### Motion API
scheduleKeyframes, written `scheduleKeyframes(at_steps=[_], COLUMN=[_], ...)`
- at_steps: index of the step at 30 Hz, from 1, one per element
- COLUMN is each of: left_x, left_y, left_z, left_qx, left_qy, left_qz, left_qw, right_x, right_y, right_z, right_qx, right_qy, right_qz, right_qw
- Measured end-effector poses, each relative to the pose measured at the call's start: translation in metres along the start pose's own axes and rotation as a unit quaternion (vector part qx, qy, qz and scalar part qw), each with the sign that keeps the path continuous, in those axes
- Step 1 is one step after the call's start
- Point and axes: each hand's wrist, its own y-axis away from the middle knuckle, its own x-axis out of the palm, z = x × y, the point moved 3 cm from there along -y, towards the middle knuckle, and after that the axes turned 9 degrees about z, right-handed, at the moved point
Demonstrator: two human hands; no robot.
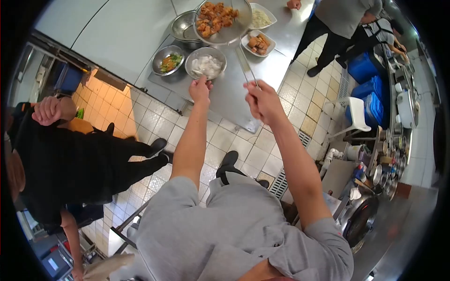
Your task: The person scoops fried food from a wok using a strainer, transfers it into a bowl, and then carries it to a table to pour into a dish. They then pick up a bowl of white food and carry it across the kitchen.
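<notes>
My right hand (265,103) is closed round the long wire handle of a strainer (219,40). Browned fried chunks (215,19) lie in the strainer, at the top of the view. My left hand (200,91) pinches the near rim of a metal bowl (188,71) that holds pale white pieces (206,66). Left of that bowl stands a second metal bowl (155,65) with chopped green and orange bits. Behind it are stacked metal bowls (180,29), partly hidden by the strainer. A white dish (271,48) of brown pieces sits right of the strainer.
The bowls stand on a steel counter (243,119). Another white dish (272,17) holds pale shreds. A person in black (70,154) stands at my left, and two others are at the upper right. A white chair (354,114) and blue bins (372,105) stand along the right.
</notes>
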Motion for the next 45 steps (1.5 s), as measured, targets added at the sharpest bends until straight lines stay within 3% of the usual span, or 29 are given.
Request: scheduleKeyframes(at_steps=[5,7,10,16,18,22,24,26,30,35,38,40,42,45], left_x=[-0.017,-0.019,-0.018,-0.024,-0.022,-0.044,-0.05,-0.053,-0.044,-0.003,0.056,0.09,0.127,0.168], left_y=[0.017,0.022,0.029,0.036,0.047,0.079,0.101,0.126,0.184,0.241,0.285,0.316,0.352,0.414], left_z=[-0.002,-0.005,-0.015,-0.005,0.0,0.009,0.014,0.018,0.038,0.094,0.125,0.153,0.178,0.203], left_qx=[0.013,0.016,0.024,0.011,-0.003,-0.015,-0.018,-0.022,-0.068,-0.106,-0.136,-0.152,-0.186,-0.215], left_qy=[-0.031,-0.045,-0.057,-0.045,-0.043,-0.05,-0.076,-0.119,-0.163,-0.239,-0.28,-0.293,-0.276,-0.303], left_qz=[0.016,0.018,0.017,0.028,0.044,0.031,0.044,0.065,0.105,0.216,0.327,0.392,0.432,0.486], left_qw=[0.999,0.999,0.998,0.999,0.998,0.998,0.996,0.991,0.979,0.941,0.892,0.859,0.838,0.791], right_x=[0.023,0.032,0.034,0.037,0.031,0.0,-0.015,-0.025,-0.079,-0.165,-0.186,-0.196,-0.201,-0.211], right_y=[-0.067,-0.075,-0.094,-0.085,-0.072,-0.067,-0.052,-0.004,0.107,0.312,0.443,0.522,0.59,0.665], right_z=[0.025,0.04,0.036,0.029,0.017,-0.023,-0.037,-0.043,-0.066,-0.127,-0.169,-0.202,-0.238,-0.276], right_qx=[-0.02,-0.022,-0.189,-0.082,-0.114,-0.224,-0.183,-0.038,-0.065,-0.137,-0.219,-0.314,-0.355,-0.405], right_qy=[0.278,0.423,0.591,0.609,0.62,0.428,0.227,-0.078,-0.225,-0.277,-0.298,-0.296,-0.296,-0.287], right_qz=[-0.089,-0.103,-0.135,-0.157,-0.161,-0.119,-0.068,0.011,0.002,-0.178,-0.331,-0.366,-0.467,-0.546], right_qw=[0.956,0.9,0.773,0.773,0.76,0.868,0.954,0.996,0.972,0.934,0.868,0.825,0.754,0.675])
